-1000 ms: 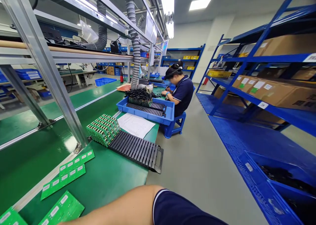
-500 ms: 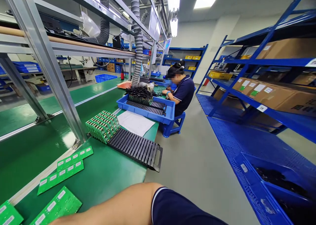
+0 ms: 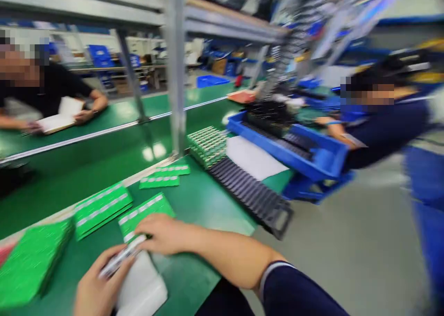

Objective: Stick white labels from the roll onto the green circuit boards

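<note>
My left hand (image 3: 99,281) is closed around one end of a narrow white-and-grey object (image 3: 121,257), too blurred to name. My right hand (image 3: 161,233) has its fingers bent down at the far end of that object; motion blur hides how they grip it. A white sheet (image 3: 144,286) lies or hangs just below both hands. Right behind my right hand is a green circuit board panel (image 3: 145,214) with a row of white labels. More labelled green panels (image 3: 104,209) lie to the left, beside a thick green stack (image 3: 33,265).
A black slotted rack (image 3: 249,193) holds upright green boards (image 3: 208,146) and juts over the table edge. Beyond it are a paper sheet (image 3: 255,156) and a blue tray (image 3: 287,142) with black cables. Co-workers sit at right and far left. A metal post (image 3: 176,75) rises mid-table.
The view has swung left and down, bringing both my hands and the narrow object into sight. A co-worker holding an open booklet now shows at far left.
</note>
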### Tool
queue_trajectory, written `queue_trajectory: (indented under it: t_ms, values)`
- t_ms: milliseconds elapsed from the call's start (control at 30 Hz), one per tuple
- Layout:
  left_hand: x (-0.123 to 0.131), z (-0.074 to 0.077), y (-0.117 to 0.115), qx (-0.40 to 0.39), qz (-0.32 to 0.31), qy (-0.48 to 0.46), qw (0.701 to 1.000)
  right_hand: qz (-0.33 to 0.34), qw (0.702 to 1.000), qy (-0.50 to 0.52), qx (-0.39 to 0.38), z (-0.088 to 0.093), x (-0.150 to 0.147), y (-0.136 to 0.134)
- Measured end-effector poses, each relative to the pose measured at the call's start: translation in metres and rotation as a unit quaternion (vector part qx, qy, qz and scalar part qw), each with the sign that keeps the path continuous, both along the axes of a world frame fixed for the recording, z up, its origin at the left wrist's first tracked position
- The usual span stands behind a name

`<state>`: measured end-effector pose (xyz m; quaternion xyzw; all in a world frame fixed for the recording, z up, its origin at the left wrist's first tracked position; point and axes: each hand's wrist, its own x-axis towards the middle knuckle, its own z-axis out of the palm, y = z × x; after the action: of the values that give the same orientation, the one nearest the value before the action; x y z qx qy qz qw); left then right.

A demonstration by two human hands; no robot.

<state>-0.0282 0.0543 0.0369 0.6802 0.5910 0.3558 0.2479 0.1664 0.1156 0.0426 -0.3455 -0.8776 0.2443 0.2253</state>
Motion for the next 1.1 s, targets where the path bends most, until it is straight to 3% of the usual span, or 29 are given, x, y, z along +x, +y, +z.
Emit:
queue_trajectory:
  t_ms: [133,267,433,567,833,1100]
  values:
    - [-0.013,-0.007,-0.008,-0.008,0.017,-0.036,0.999,-0.001,0.993,0.107,-0.047,-0.002,0.014,-0.002]
    - [-0.012,-0.011,-0.010,0.001,0.018,-0.046,0.999,0.033,0.985,0.159,-0.052,-0.002,0.007,-0.013]
    - [-0.012,-0.023,-0.018,0.063,-0.014,-0.036,0.997,0.041,0.991,0.118,-0.038,-0.005,-0.005,-0.020]
    - [-0.014,-0.032,-0.018,0.059,-0.005,-0.040,0.997,0.051,0.994,0.090,-0.031,-0.013,-0.007,-0.014]
    - [-0.011,-0.023,-0.015,0.030,-0.010,-0.018,0.999,0.059,0.994,0.083,-0.029,-0.012,-0.004,-0.011]
    - [-0.011,-0.021,-0.011,0.111,-0.040,0.009,0.993,0.052,0.998,0.046,0.011,-0.009,-0.005,-0.014]
